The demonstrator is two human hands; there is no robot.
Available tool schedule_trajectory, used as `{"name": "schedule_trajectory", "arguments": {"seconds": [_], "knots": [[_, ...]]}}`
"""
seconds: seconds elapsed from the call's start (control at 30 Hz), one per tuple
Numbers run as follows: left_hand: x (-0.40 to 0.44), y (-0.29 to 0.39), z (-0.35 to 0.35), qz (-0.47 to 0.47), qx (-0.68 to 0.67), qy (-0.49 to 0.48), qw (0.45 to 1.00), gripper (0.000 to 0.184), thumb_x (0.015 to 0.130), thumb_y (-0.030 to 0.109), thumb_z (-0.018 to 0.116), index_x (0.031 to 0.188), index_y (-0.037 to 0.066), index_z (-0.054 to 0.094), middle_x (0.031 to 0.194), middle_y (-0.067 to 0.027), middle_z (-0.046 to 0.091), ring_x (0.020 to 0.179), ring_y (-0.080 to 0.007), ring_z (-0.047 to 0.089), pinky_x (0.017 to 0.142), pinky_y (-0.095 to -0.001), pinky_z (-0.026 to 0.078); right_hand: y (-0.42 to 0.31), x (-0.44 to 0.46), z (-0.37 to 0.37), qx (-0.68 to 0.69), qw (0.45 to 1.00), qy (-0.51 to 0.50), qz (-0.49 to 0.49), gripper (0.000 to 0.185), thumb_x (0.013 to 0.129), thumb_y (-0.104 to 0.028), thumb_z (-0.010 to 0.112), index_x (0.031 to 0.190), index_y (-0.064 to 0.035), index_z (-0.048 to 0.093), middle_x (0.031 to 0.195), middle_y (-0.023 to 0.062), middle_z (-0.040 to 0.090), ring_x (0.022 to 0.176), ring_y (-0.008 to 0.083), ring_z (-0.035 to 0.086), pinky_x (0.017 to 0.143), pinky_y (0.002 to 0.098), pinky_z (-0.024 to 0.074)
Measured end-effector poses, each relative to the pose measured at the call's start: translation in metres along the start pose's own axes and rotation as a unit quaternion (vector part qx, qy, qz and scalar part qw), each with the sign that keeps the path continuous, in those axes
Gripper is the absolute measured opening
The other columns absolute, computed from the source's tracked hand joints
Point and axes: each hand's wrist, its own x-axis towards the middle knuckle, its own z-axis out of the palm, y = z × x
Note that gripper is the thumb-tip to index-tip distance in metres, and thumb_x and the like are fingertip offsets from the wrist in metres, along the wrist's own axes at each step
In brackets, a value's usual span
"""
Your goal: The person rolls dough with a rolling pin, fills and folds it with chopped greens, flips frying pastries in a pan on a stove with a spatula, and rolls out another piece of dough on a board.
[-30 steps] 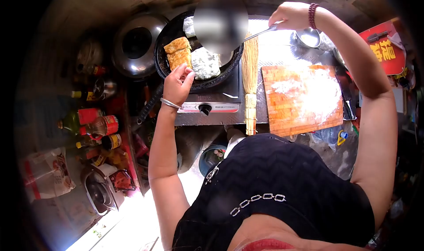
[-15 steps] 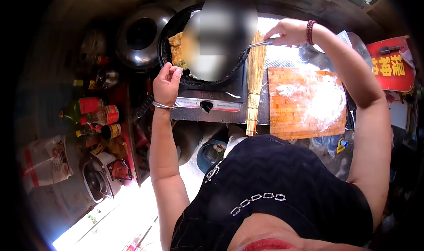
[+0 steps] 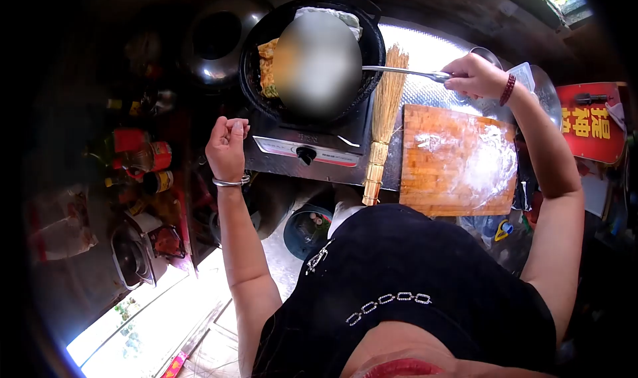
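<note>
My right hand (image 3: 477,77) grips the handle of a long metal cooking utensil (image 3: 405,69). It reaches over the rim of a black pan (image 3: 373,39), and its far end is lost in a blurred patch. Golden-brown flatbread (image 3: 267,67) lies at the pan's left side, and something pale shows at the back. My left hand (image 3: 227,144) hovers below and left of the pan, fingers curled with nothing seen in them. Under the pan stands a stove (image 3: 332,153) with a black knob (image 3: 306,156).
A straw brush (image 3: 385,112) lies between the stove and a floured wooden board (image 3: 452,172). At the left are a round metal lid (image 3: 216,45) and several bottles (image 3: 143,158). A blue bucket (image 3: 307,232) stands below; a red sign (image 3: 591,122) is at far right.
My left hand has drawn back from the pan's edge, down and left. My right hand has moved right, with the utensil now lying more level across the rim.
</note>
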Motion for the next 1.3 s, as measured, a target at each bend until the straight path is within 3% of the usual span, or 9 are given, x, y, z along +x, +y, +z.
{"name": "schedule_trajectory", "arguments": {"seconds": [0.1,0.2,0.57,0.67,0.7,0.8,0.83,0.97,1.3], "knots": [[-0.009,-0.002,0.003,-0.010,-0.017,0.018,1.000,0.010,0.095,0.003,0.056,0.101,-0.006,0.059,0.092,-0.0065,0.067,0.083,-0.0100,0.063,0.079,-0.0249,0.054,0.021,-0.002,0.016,0.005,0.996,0.091,-0.001,0.026,0.088,-0.024,0.068,0.094,0.0012,0.070,0.061,0.0045,0.062,0.048,0.0094,0.057,0.045,0.0237,0.0458],[-0.018,-0.002,0.005,-0.026,-0.012,0.013,1.000,0.010,0.095,0.002,0.056,0.100,-0.006,0.060,0.091,-0.0062,0.068,0.083,-0.0101,0.063,0.078,-0.0243,0.053,0.023,-0.011,0.024,0.064,0.991,0.091,0.076,0.026,0.088,-0.024,0.068,0.091,0.0009,0.070,0.060,0.0042,0.061,0.048,0.0087,0.057,0.045,0.0238,0.0461],[-0.044,-0.012,0.024,-0.040,0.001,-0.011,0.999,0.013,0.096,0.008,0.057,0.096,-0.004,0.061,0.087,-0.0051,0.068,0.078,-0.0103,0.064,0.072,-0.0238,0.053,-0.023,-0.044,0.064,0.317,0.934,0.067,0.153,0.019,0.091,-0.012,0.063,0.103,0.0013,0.069,0.066,0.0020,0.057,0.054,0.0074,0.053,0.048,0.0220,0.0439],[-0.050,-0.015,0.024,-0.042,-0.011,-0.013,0.999,0.013,0.096,0.008,0.057,0.096,-0.004,0.061,0.088,-0.0053,0.068,0.078,-0.0107,0.065,0.073,-0.0239,0.053,-0.021,-0.044,0.069,0.119,0.965,0.230,0.044,0.017,0.088,-0.009,0.064,0.102,-0.0019,0.071,0.063,0.0022,0.055,0.054,0.0094,0.053,0.050,0.0215,0.0442],[-0.052,-0.015,0.024,-0.042,-0.017,-0.013,0.999,0.012,0.096,0.008,0.057,0.096,-0.004,0.061,0.088,-0.0054,0.068,0.079,-0.0108,0.065,0.073,-0.0239,0.053,-0.021,-0.045,0.073,-0.003,0.961,0.276,-0.003,0.026,0.086,-0.006,0.064,0.112,-0.0055,0.068,0.069,0.0037,0.059,0.058,0.0126,0.056,0.052,0.0247,0.0463],[-0.060,-0.021,0.022,-0.061,-0.056,0.005,0.997,0.008,0.096,0.004,0.056,0.094,-0.002,0.059,0.085,-0.0025,0.065,0.078,-0.0080,0.061,0.076,-0.0218,0.051,-0.031,-0.041,0.109,-0.111,0.906,0.389,-0.123,0.035,0.086,-0.004,0.062,0.121,-0.0092,0.062,0.077,0.0058,0.062,0.059,0.0149,0.057,0.053,0.0290,0.0482],[-0.062,-0.022,0.019,-0.064,-0.041,0.005,0.997,0.008,0.096,0.004,0.055,0.094,-0.002,0.059,0.086,-0.0027,0.065,0.078,-0.0082,0.061,0.076,-0.0219,0.051,-0.041,-0.048,0.118,-0.149,0.922,0.350,-0.074,0.041,0.085,-0.001,0.060,0.125,-0.0098,0.058,0.083,0.0069,0.061,0.063,0.0166,0.057,0.055,0.0320,0.0497],[-0.075,-0.022,0.001,-0.081,-0.004,0.027,0.996,0.008,0.096,0.003,0.055,0.094,-0.003,0.059,0.087,-0.0033,0.065,0.078,-0.0086,0.061,0.076,-0.0226,0.052,-0.048,-0.054,0.146,-0.173,0.901,0.386,-0.094,0.050,0.078,0.005,0.061,0.125,-0.0120,0.060,0.084,0.0089,0.054,0.073,0.0246,0.057,0.062,0.0358,0.0490],[-0.097,0.000,-0.035,-0.026,0.054,0.103,0.993,0.014,0.098,0.009,0.054,0.091,-0.001,0.061,0.083,-0.0027,0.066,0.075,-0.0074,0.061,0.071,-0.0207,0.052,-0.053,-0.065,0.137,-0.175,0.901,0.382,-0.103,0.049,0.078,0.005,0.059,0.124,-0.0102,0.060,0.085,0.0093,0.054,0.072,0.0253,0.057,0.064,0.0356,0.0487]]}}
